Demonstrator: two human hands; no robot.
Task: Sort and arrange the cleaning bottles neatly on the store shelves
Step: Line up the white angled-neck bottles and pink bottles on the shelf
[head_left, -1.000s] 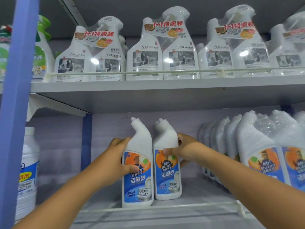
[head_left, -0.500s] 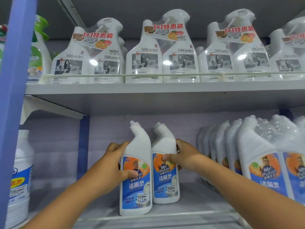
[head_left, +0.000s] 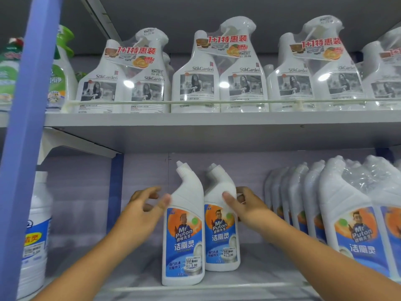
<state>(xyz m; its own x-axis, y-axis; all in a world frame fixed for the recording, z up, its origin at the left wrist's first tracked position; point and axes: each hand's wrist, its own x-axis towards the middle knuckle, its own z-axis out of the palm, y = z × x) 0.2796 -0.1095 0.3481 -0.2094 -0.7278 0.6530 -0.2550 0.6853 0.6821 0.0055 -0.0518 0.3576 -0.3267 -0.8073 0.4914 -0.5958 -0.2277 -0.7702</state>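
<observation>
On the lower grey shelf [head_left: 249, 279], two white plastic toilet-cleaner bottles with bent necks and blue-and-orange labels stand upright side by side, touching: the nearer left bottle [head_left: 184, 224] at the front edge, the right bottle [head_left: 221, 224] a little further back. My left hand [head_left: 143, 211] is beside the left bottle's shoulder with fingers spread and loosely curved, gripping nothing; the thumb tip looks to be just at the bottle's wall, though blur keeps me from saying whether it touches. My right hand [head_left: 245, 205] lies against the right bottle's upper body, thumb across the front and fingers behind it; it looks like a light hold, not a firm squeeze. I judge these bottles full, so fairly heavy for their shape, with stiff walls that give only a little. The smooth plastic and glossy label should be somewhat slippery, and the tall narrow body with its offset neck would tip easily if pushed high up. I would take each around the waist just above the label, thumb in front and fingers behind, or slide it by the base. To my right, a row of shrink-wrapped packs [head_left: 347, 213] of the same cleaner stands close by; a large white jug [head_left: 34, 231] stands well apart on my left.
</observation>
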